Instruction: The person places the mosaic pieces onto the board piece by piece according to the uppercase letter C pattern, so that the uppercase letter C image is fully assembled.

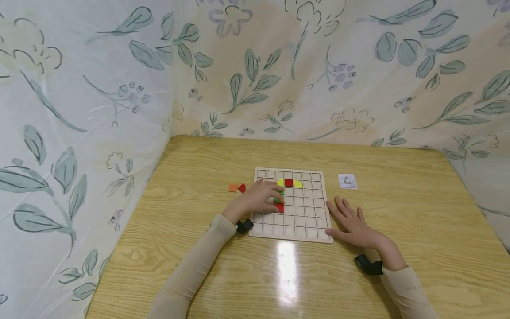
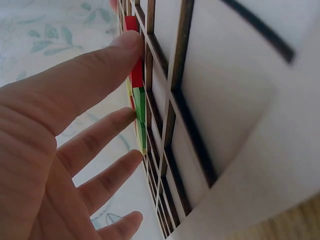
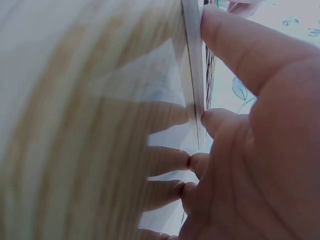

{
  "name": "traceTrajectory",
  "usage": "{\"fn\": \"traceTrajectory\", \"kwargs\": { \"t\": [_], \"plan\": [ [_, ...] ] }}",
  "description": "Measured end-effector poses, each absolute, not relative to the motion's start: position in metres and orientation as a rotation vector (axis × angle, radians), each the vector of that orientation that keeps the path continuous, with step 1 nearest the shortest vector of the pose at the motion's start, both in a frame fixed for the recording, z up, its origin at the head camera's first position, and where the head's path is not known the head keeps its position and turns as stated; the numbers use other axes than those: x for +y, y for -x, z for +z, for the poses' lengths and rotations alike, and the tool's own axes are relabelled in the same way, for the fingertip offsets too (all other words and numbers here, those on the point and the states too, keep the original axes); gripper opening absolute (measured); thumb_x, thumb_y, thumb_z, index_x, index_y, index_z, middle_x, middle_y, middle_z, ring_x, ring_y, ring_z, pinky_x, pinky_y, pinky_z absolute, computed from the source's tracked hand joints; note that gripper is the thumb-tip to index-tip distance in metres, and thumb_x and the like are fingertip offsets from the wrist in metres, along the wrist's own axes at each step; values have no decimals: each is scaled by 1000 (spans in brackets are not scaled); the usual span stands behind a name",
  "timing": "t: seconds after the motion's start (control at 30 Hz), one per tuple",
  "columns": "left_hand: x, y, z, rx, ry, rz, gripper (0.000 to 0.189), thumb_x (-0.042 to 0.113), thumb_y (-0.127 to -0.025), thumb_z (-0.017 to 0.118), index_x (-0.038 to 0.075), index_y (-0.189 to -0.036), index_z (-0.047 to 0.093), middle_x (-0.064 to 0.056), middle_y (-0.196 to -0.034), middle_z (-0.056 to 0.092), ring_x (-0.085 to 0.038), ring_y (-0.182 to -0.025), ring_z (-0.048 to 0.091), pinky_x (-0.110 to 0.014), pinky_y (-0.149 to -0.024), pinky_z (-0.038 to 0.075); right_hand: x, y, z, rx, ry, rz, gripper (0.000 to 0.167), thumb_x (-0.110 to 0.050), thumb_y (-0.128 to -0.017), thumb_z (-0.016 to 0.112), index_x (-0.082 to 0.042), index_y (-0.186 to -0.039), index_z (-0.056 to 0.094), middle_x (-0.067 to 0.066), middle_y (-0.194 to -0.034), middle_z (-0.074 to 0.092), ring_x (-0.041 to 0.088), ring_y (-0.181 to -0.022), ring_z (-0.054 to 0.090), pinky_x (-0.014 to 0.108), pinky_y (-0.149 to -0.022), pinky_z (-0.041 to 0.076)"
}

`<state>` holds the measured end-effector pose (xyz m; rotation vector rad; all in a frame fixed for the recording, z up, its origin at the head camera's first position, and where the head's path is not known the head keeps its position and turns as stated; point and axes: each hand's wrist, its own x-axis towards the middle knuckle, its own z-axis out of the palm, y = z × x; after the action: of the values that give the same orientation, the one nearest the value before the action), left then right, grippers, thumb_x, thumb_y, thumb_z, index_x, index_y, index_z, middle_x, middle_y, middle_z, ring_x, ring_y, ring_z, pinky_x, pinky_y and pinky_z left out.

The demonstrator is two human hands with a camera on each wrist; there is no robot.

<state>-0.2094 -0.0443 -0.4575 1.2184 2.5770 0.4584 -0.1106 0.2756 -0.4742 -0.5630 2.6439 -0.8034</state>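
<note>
Grid board [image 1: 300, 219], pale and squared, lies flat on the wood-grain surface [image 1: 398, 177], a little left of midway between its left and right edges. Near edge of the surface: cut off by the head view.

Left hand [image 1: 259, 197]: reaches over the board's left edge, fingers spread apart; thumb touches a red tile [image 2: 136, 77], forefinger reaches to the green tiles [image 2: 141, 102] beside it. Several of the board's left-hand cells are hidden under this hand; the outlines of the green tiles cannot be made out in full.

Toward the board's far edge, a red square [image 1: 288, 182] sits between two yellow tiles, a left one [image 1: 280, 182] and a right one [image 1: 298, 183]. Left yellow tile partly covered by fingers.

Right hand [image 1: 353, 225]: fingers spread, thumb at the board's near right corner, forefinger by its right edge. Right wrist view is blurred; board there seen edge-on, its cells unreadable.

Off the board's left edge: orange square [image 1: 232, 188] and, nearer the board, a red wedge [image 1: 241, 188]. Off its right edge, near the far right corner: small printed card [image 1: 347, 181], print too small to read.

Both sleeves run out of the head view at the bottom.
</note>
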Motion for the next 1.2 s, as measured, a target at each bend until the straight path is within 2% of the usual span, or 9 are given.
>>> {"fn": "traceTrajectory", "kwargs": {
  "t": [0.8,1.2],
  "plan": [
    [-39,207,-453,2593,-1215,422,24,35,-84,67,28,-107,68,4,-140,47,-24,-137,28,-53,-113,13,277,112,-472,2631,567,-824,80,-38,-90,58,-10,-149,12,25,-153,-4,45,-138,-10,69,-100,-14],
    [-57,210,-451,2614,-1151,539,21,30,-87,65,26,-107,69,2,-138,49,-25,-136,31,-53,-112,16,278,114,-471,2636,574,-813,80,-37,-89,59,-9,-149,13,26,-152,-3,45,-138,-9,69,-100,-14]
  ]
}}
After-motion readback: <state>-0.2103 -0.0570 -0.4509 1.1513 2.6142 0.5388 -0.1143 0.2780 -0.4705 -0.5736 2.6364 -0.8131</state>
